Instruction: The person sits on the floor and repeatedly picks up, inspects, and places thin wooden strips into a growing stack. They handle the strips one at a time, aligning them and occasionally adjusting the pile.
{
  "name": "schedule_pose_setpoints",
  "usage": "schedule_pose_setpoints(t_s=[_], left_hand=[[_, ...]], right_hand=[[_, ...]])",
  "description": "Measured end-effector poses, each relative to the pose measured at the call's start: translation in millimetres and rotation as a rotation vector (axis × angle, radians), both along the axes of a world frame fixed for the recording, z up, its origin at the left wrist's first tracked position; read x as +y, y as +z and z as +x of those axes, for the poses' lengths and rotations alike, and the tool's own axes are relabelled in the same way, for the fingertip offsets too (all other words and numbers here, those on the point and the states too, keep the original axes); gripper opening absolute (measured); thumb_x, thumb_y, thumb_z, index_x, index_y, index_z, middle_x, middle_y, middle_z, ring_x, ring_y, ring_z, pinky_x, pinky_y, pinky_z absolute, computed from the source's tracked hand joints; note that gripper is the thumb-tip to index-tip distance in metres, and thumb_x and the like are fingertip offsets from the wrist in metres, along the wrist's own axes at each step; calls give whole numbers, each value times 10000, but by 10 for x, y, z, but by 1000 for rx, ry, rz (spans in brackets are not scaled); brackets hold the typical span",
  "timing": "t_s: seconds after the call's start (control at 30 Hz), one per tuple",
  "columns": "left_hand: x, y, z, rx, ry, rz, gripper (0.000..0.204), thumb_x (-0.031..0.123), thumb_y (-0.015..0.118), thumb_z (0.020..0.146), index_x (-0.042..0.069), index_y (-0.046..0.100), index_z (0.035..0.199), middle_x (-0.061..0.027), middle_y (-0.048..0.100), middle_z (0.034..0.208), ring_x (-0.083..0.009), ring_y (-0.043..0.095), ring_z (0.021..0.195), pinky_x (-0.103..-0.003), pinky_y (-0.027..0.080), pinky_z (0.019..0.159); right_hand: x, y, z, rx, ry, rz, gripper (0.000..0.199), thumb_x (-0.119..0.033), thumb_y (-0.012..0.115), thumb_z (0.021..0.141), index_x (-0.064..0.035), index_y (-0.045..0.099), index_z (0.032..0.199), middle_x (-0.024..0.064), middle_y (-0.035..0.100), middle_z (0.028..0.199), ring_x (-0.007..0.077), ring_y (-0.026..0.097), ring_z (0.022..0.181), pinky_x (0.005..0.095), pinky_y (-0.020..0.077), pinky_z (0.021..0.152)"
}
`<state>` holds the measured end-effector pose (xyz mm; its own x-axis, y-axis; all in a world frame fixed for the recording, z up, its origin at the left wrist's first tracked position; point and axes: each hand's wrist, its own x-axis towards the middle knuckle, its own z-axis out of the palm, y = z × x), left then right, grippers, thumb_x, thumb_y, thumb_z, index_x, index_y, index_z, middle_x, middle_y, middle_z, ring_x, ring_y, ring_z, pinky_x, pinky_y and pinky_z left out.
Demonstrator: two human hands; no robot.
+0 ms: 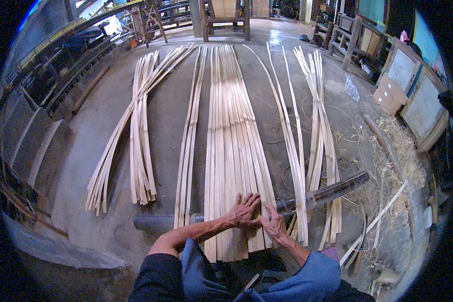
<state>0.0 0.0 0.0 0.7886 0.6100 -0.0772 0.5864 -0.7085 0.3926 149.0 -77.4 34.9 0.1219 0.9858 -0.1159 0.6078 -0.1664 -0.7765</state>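
A row of long pale bamboo strips [229, 151] lies side by side in front of me, their near ends between my knees. My left hand [244, 210] rests flat across the strips, fingers stretched and a little spread. Close beside it, my right hand [274, 225] lies at the row's right edge, fingers extended and thumb reaching toward my left hand. The thumb tips nearly meet; whether they touch I cannot tell. A dark pipe [337, 190] runs crosswise beneath the near ends, partly hidden by the strips and my arms.
Crossed strip bundles lie on the floor at left [143, 126] and right [317, 126], with a few loose strips [191, 131] between. Curly shavings [402, 161] pile up at the right, near a cardboard box [390, 94]. Wooden chairs [225, 22] stand at the back.
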Motion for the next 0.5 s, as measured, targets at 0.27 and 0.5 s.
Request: schedule_pose_setpoints(t_s=[0.27,0.5], left_hand=[[14,5,2,23,5,35,835,613,402,759,10,222,1307,-180,174,1379,-372,144,1271,-603,99,978],[-23,54,18,-4,14,32,867,621,413,740,-2,211,1309,-185,161,1381,-376,130,1276,-594,63,989]], right_hand=[[129,-133,123,7,115,254,517,-209,566,741,-38,432,1211,131,469,586,197,472,521,344,430,538],[30,19,172,-85,174,179,536,-217,556,745,19,409,1203,269,541,993,375,546,910,389,435,787]])
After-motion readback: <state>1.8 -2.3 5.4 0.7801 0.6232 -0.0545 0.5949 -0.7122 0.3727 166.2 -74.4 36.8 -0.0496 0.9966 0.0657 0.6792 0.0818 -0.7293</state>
